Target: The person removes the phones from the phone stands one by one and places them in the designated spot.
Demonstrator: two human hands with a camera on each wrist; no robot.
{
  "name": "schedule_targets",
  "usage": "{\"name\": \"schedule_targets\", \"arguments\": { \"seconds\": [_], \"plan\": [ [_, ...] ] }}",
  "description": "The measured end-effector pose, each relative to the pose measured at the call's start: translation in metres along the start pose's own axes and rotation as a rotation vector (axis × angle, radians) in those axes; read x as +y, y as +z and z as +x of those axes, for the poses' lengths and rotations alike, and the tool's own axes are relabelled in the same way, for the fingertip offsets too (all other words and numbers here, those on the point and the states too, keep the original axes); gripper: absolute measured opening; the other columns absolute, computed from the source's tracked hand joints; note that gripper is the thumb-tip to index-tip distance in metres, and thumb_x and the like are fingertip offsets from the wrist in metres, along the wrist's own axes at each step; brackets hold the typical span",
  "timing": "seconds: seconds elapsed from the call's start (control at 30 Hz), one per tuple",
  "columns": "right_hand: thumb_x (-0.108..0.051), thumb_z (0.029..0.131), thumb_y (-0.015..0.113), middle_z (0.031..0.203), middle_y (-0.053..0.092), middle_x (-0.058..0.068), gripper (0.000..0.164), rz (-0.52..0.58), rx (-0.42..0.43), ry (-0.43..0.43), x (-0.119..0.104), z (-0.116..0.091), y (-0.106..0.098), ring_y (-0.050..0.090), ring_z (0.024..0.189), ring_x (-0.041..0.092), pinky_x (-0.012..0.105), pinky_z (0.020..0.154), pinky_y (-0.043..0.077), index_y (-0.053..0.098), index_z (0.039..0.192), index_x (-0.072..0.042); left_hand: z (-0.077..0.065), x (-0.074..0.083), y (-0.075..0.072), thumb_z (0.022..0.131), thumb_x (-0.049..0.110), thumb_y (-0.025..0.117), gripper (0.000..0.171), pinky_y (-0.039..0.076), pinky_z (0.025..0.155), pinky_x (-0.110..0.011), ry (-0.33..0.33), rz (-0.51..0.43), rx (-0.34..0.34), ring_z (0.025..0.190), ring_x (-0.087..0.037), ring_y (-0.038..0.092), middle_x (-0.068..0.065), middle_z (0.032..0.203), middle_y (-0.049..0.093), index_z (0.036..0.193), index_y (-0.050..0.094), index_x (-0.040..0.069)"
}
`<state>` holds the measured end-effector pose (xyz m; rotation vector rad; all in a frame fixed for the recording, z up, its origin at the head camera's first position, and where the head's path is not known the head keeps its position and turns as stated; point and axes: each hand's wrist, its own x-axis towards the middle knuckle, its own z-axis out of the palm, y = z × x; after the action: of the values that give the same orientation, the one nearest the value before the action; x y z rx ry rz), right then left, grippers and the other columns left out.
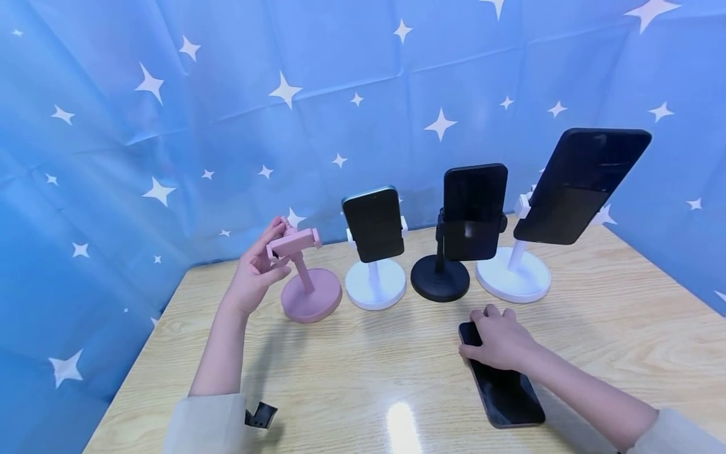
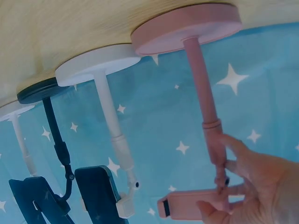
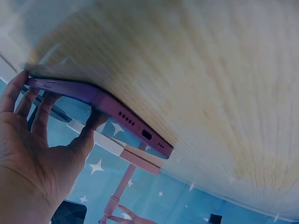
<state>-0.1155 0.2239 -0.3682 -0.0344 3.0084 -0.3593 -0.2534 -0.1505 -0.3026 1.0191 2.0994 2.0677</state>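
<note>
A pink phone stand with nothing in its clamp stands at the left of the row. My left hand grips its upper part, with fingers behind the joint and the thumb by the clamp; the left wrist view shows this hand at the neck and clamp. A dark smartphone with a purple frame lies screen up on the table, front right. Over its far end is my right hand, thumb on one long side and fingers on the other. The right wrist view shows the phone's charging-port edge.
Right of the pink stand, a white stand holds a phone, a black stand holds another, and a second white stand holds a large dark device. A starry blue cloth hangs behind the wooden table.
</note>
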Motion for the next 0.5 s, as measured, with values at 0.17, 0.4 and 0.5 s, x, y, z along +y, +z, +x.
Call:
{"name": "schedule_targets", "arguments": {
  "seconds": [0.17,0.4,0.5],
  "plan": [
    [-0.04,0.074,0.07,0.105,0.052,0.028,0.062,0.017,-0.013,-0.028,0.002,-0.001,-0.004,0.048,0.083,0.039,0.046,0.064,0.046,0.056,0.114,0.006,-0.011,-0.001,-0.002,0.08,-0.015,0.052,0.063,0.045,0.092,-0.031,-0.058,0.015,0.015,0.126,-0.015,0.041,0.001,0.138,0.043,0.138,0.037,0.005],
    [-0.037,0.075,0.07,0.106,0.055,0.026,0.054,0.052,0.011,-0.049,-0.004,-0.002,-0.01,0.051,0.086,0.043,0.059,0.07,0.042,0.059,0.111,0.001,-0.023,-0.007,0.001,0.085,-0.004,0.055,0.048,0.05,0.084,-0.033,-0.295,0.118,-0.044,0.12,-0.037,0.045,-0.027,0.133,0.042,0.13,0.04,-0.007],
    [-0.034,0.076,0.069,0.105,0.058,0.021,0.049,0.09,0.046,-0.094,-0.012,-0.003,-0.013,0.054,0.089,0.041,0.063,0.071,0.04,0.06,0.11,-0.001,-0.025,-0.01,0.008,0.085,-0.003,0.055,0.05,0.049,0.084,-0.03,-0.311,0.175,-0.106,0.117,-0.042,0.047,-0.028,0.13,0.045,0.132,0.041,-0.006]
  ]
}}
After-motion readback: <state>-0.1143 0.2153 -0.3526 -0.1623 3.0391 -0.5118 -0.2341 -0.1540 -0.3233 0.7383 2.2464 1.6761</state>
